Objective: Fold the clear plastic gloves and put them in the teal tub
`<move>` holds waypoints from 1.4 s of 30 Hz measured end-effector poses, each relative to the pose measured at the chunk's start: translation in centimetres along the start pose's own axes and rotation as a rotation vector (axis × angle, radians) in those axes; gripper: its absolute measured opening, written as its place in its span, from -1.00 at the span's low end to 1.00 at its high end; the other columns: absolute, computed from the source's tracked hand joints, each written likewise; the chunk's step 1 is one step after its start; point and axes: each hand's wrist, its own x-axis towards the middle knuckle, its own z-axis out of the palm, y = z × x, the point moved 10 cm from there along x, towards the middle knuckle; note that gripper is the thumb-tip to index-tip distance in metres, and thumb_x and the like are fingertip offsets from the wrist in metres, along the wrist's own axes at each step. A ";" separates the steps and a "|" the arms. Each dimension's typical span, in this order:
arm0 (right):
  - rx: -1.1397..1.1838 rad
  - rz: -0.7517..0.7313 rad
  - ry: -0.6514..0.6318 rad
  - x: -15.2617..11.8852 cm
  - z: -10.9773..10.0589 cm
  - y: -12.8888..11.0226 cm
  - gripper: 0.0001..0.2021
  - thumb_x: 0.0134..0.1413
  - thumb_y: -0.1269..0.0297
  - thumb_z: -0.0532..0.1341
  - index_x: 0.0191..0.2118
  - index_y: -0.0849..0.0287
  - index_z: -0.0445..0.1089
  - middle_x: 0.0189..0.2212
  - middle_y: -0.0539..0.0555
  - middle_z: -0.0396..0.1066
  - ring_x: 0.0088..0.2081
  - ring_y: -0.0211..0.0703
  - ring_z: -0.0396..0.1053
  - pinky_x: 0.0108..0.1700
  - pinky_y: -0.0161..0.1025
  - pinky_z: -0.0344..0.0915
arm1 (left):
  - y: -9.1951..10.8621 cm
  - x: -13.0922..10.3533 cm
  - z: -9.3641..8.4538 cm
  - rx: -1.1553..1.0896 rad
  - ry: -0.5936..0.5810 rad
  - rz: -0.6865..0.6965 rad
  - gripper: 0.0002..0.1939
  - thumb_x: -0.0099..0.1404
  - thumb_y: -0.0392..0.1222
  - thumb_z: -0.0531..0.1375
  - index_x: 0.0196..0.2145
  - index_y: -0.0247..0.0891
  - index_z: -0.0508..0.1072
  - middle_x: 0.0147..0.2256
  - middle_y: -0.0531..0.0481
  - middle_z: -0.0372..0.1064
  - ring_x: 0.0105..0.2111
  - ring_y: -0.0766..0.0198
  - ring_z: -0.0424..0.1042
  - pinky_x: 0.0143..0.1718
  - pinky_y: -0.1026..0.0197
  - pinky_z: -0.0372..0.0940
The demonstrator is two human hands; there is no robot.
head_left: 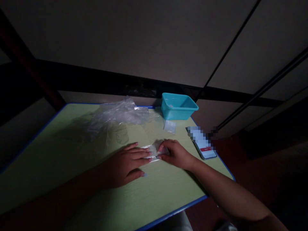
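Observation:
A small clear plastic bag lies flat on the table between my hands. My left hand rests palm down with its fingers stretched out, the fingertips on the bag's left part. At the bag's right end, the thumb and fingers of my right hand pinch the plastic. Part of the bag is hidden under the fingers. Just beyond my right hand lies a small whitish packet.
A turquoise plastic basket stands at the table's far right edge, with something small inside. A heap of crumpled clear plastic bags lies at the back. A lit phone sits at the right edge of the blue-rimmed table. Cabinet panels rise behind.

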 end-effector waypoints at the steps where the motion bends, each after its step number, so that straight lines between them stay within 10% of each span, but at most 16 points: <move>1: 0.015 0.004 0.001 0.0 0.0 0.0 -0.86 -0.07 0.39 0.35 -0.33 0.16 0.40 -0.45 -0.02 0.37 -0.41 -0.21 0.27 -0.35 -0.31 0.14 | 0.0 0.0 0.0 0.003 -0.001 0.002 -0.58 0.33 -0.07 0.13 0.14 -0.04 0.31 0.14 0.00 0.33 0.17 0.11 0.25 0.26 -0.07 -0.10; 19: 0.635 0.048 0.026 0.0 0.2 -0.5 -0.69 0.14 0.02 0.22 -0.29 0.21 0.40 -0.41 0.03 0.36 -0.39 -0.24 0.26 -0.35 -0.29 0.20 | 0.1 0.1 0.2 0.056 -0.031 -0.008 -0.58 0.36 -0.06 0.11 0.16 -0.07 0.30 0.17 -0.01 0.28 0.19 0.11 0.22 0.25 -0.06 -0.11; 42: 0.514 -0.230 -0.108 2.3 2.0 -4.8 -0.65 0.28 0.07 0.09 -0.28 0.29 0.44 -0.34 0.13 0.37 -0.27 -0.18 0.34 -0.19 -0.22 0.27 | 0.3 -0.1 -0.3 -0.001 0.028 -0.028 -0.69 0.32 -0.14 0.16 0.01 -0.17 0.40 0.02 -0.08 0.43 0.08 0.02 0.34 0.22 -0.20 -0.09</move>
